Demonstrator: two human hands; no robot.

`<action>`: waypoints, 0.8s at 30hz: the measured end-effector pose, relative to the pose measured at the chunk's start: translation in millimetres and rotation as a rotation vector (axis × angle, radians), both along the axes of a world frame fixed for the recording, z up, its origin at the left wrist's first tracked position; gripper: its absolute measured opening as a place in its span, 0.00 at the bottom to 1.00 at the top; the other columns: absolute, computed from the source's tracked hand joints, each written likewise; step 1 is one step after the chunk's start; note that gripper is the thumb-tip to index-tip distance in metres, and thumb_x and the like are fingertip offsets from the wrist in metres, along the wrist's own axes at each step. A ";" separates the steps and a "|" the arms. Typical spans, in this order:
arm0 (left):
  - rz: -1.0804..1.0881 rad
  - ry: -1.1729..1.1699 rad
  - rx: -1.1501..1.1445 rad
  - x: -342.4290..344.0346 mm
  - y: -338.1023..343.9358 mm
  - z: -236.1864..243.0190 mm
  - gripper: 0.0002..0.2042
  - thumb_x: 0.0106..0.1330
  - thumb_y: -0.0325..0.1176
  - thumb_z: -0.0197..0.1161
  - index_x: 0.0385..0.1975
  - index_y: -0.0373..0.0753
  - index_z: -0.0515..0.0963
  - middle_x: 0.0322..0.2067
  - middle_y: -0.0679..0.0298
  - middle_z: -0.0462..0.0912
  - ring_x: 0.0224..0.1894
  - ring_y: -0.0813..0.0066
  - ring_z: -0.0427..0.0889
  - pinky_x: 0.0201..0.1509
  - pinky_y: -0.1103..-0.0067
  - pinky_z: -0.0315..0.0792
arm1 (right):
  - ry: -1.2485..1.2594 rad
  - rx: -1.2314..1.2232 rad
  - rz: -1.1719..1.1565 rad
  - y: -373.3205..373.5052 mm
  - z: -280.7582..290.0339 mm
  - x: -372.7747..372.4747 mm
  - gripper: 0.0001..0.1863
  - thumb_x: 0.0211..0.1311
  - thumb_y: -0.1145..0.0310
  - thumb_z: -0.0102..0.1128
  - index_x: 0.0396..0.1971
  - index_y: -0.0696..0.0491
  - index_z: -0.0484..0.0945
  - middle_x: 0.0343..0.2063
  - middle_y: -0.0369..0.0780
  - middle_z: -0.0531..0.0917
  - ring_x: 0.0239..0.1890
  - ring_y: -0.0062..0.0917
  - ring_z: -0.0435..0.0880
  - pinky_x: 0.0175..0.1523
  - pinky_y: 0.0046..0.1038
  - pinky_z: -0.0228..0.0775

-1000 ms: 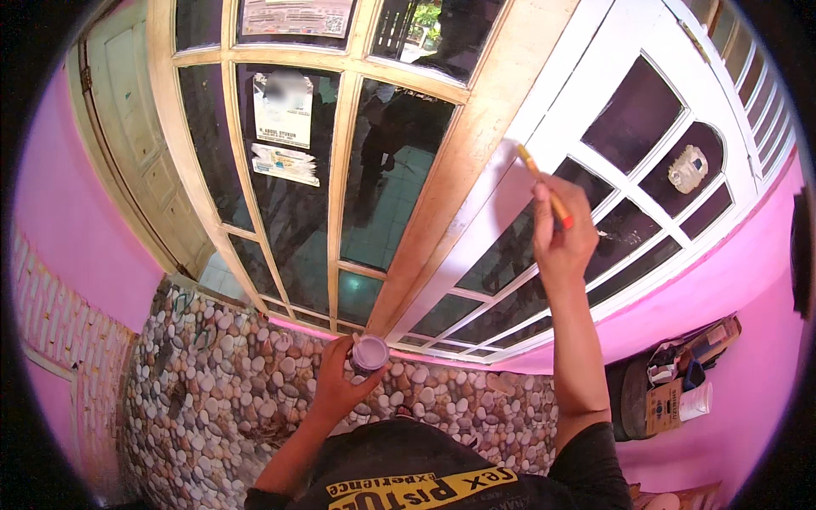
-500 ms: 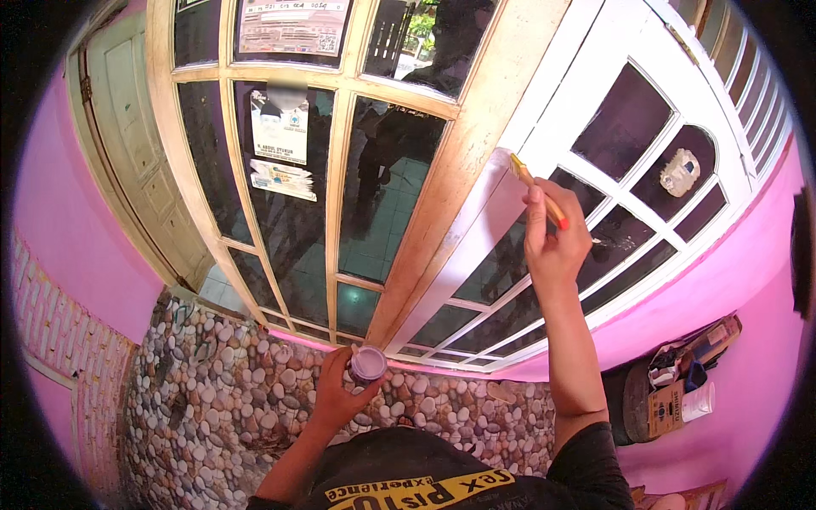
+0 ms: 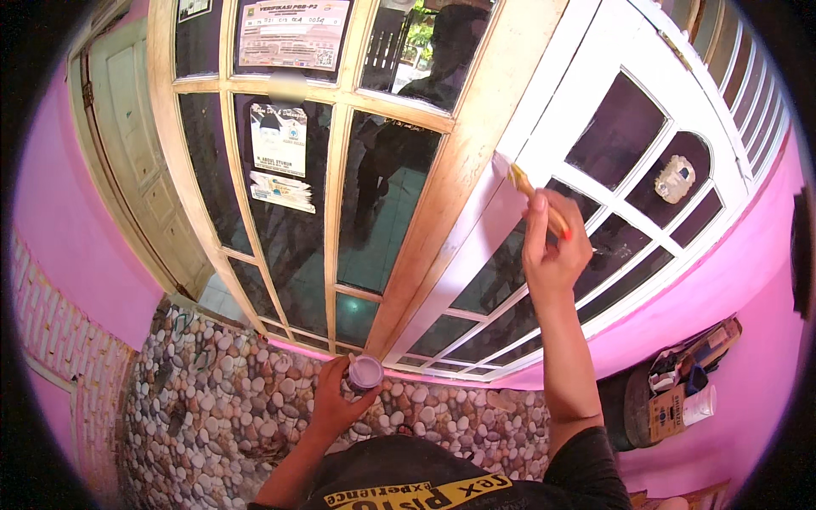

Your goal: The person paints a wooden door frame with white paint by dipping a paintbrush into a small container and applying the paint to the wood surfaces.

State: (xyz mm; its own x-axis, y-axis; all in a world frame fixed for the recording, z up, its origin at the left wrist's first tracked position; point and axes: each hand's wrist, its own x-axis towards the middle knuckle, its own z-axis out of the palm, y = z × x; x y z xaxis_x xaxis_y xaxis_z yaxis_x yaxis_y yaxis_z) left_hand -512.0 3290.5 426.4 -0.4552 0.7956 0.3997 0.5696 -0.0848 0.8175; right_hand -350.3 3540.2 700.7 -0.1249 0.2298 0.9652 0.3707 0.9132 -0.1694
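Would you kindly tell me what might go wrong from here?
The brush in the right hand is near where the white frame meets bare wood, so paint might stray onto the wood. The left hand holds an apparently uncovered cup above the pebbled floor; a tilt could spill it.

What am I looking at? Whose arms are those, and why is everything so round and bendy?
There's no robot here, just a person with bare hands. A camera worn on their head looks down, and its very wide lens bends straight edges. The left hand holds a small cup with something pale purple inside. The right hand holds a brush, its bristles at the white frame. Below is a floor that looks pebbly. Over on the right are a brown box and a white tub.
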 end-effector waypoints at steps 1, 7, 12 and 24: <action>-0.002 -0.017 -0.003 -0.6 -1.6 -1.2 0.37 0.51 0.43 0.83 0.57 0.30 0.71 0.52 0.48 0.76 0.54 0.52 0.79 0.59 0.63 0.74 | -0.020 -0.051 0.008 -5.6 -8.1 1.9 0.02 0.67 0.76 0.65 0.36 0.58 0.82 0.30 0.43 0.85 0.27 0.30 0.85 0.32 0.29 0.76; -0.014 -0.040 -0.019 3.7 -4.4 6.5 0.37 0.50 0.41 0.82 0.57 0.30 0.71 0.53 0.47 0.75 0.56 0.50 0.78 0.60 0.62 0.73 | -0.232 -0.020 -0.021 8.6 -46.8 16.6 0.03 0.69 0.76 0.63 0.37 0.60 0.81 0.31 0.42 0.86 0.29 0.23 0.86 0.35 0.23 0.77; -0.006 -0.025 -0.009 2.8 -4.8 3.1 0.36 0.51 0.40 0.82 0.57 0.30 0.72 0.52 0.47 0.75 0.55 0.49 0.77 0.60 0.63 0.73 | -0.036 -0.038 0.015 -4.1 -15.5 17.3 0.03 0.71 0.79 0.59 0.38 0.62 0.80 0.32 0.45 0.86 0.30 0.21 0.85 0.35 0.22 0.78; -0.021 -0.033 0.008 3.0 -2.9 11.6 0.35 0.51 0.40 0.82 0.56 0.31 0.71 0.52 0.47 0.76 0.54 0.49 0.78 0.59 0.62 0.72 | -0.193 -0.001 -0.072 -1.8 -33.3 13.8 0.03 0.70 0.77 0.62 0.36 0.61 0.81 0.32 0.45 0.85 0.30 0.30 0.87 0.34 0.27 0.76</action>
